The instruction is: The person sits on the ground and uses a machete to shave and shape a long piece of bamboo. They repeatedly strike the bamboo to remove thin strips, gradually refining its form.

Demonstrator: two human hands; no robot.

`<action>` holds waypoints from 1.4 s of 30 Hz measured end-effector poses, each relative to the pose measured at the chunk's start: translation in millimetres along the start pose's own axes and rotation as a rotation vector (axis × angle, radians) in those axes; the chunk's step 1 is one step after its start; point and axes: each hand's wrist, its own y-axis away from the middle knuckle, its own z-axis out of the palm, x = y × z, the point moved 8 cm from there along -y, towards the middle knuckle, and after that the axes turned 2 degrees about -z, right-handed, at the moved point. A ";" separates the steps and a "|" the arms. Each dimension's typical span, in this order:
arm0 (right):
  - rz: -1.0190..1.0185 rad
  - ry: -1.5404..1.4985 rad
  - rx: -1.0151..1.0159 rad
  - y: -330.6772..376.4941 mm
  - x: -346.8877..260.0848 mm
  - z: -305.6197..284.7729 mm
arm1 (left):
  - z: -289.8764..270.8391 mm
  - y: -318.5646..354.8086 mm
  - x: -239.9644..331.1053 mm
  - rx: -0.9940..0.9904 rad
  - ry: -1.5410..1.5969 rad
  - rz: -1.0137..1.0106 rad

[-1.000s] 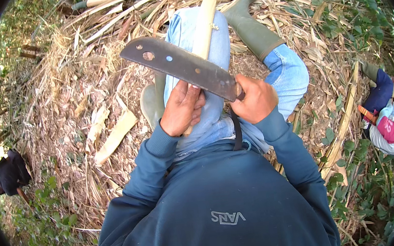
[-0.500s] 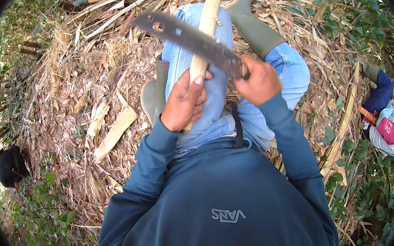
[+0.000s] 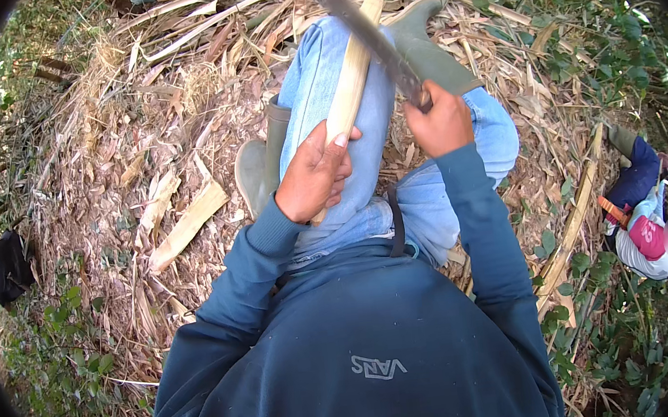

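A pale, peeled strip of wood point(image 3: 351, 84) slants up across my jeans-clad thigh, its tapered far end beyond the knee. My left hand point(image 3: 315, 171) is closed round its near part, thumb on top. In my right hand point(image 3: 440, 118) is the handle of a machete point(image 3: 364, 34). Its dark blade points away and to the left, over the far part of the strip, seen nearly edge-on and slightly blurred. From this angle I cannot tell whether the blade touches the wood.
Green rubber boots point(image 3: 423, 48) are on my feet. Split wood pieces point(image 3: 189, 225) lie to the left among dry shavings and leaves. A long strip point(image 3: 575, 220) lies to the right. One person point(image 3: 646, 216) is at the far right; a dark-clothed figure point(image 3: 5, 267) is far left.
The machete has swung from lying across the strip to pointing farther away, its blade now turned more edge-on. My left hand keeps its hold on the wood.
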 end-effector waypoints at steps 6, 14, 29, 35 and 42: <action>-0.139 -0.046 -0.113 30.9 -27.0 2.3 | -0.7 1.7 2.1 0.104 -0.093 0.055; -0.139 -0.063 -0.035 18.3 -16.5 6.3 | 1.7 7.0 8.7 0.278 -0.577 0.224; -0.041 -0.024 0.020 -26.6 -9.1 4.2 | 2.5 3.6 16.7 0.311 -0.577 0.323; -0.096 -0.023 -0.086 14.2 -14.0 5.4 | -1.5 4.6 13.0 0.266 -0.559 0.234; -0.003 -0.064 0.030 -6.7 19.0 4.8 | 5.8 5.0 14.9 0.275 -0.628 0.281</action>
